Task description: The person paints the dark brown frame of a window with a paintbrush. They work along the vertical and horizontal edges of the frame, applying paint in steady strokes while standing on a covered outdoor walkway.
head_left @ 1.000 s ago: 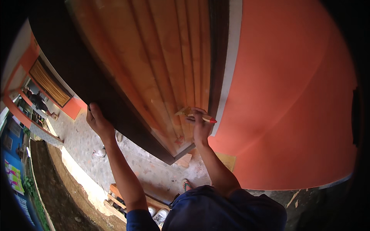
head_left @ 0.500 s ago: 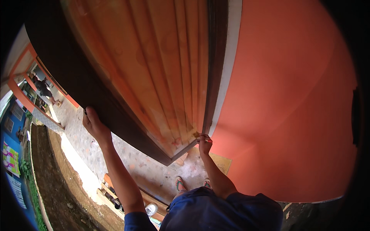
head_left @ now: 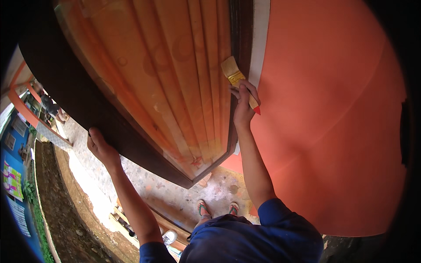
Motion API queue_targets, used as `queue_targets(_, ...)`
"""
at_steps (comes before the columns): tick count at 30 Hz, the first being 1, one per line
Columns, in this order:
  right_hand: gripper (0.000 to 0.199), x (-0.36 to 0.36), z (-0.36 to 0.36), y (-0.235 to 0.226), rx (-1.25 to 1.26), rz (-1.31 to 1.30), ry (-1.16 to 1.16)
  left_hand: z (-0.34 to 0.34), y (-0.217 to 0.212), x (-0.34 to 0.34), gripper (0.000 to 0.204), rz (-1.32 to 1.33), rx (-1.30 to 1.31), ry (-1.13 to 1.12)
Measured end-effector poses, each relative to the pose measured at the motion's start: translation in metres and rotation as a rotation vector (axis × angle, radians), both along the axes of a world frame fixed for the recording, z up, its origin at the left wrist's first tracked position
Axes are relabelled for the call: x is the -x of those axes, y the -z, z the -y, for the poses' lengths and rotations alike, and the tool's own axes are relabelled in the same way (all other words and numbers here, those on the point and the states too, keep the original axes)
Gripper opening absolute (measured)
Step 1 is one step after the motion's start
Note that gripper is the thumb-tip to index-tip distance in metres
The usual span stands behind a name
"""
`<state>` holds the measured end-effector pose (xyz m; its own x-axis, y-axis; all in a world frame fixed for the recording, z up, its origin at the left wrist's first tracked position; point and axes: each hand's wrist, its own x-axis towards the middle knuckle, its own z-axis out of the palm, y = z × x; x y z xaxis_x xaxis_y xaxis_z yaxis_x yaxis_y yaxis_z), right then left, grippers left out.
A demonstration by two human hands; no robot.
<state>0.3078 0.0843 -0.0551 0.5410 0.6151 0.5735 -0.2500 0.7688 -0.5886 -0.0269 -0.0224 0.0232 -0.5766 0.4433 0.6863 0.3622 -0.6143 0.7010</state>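
I'm steadying the dark frame [head_left: 87,101] by its edge with my left hand [head_left: 102,149] and holding the brush [head_left: 232,72] in my right hand [head_left: 244,104], ideally lightly for control.

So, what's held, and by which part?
The right fingers hold a paintbrush by its handle, near the gold band. The left fingers touch the dark frame; whether they grip it is unclear.

At twelve o'clock we lose the brown frame [head_left: 94,111] and its glass pane [head_left: 175,79] past the top edge. Our right hand [head_left: 243,105] hides part of the paintbrush [head_left: 236,78]. Toward nine o'clock, the distant person [head_left: 51,107] is too small and blurred for us.
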Motion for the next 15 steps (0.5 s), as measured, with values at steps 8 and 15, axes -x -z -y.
queue_targets(8,0.02,-0.028,0.047,0.355,1.078,0.659,0.357,-0.013,0.013,0.027,0.057,-0.067,0.11,0.067)
queue_targets(15,0.018,-0.016,0.004,0.202,0.606,0.051,0.111,-0.034,0.01,0.022,0.051,-0.023,0.006,0.071)
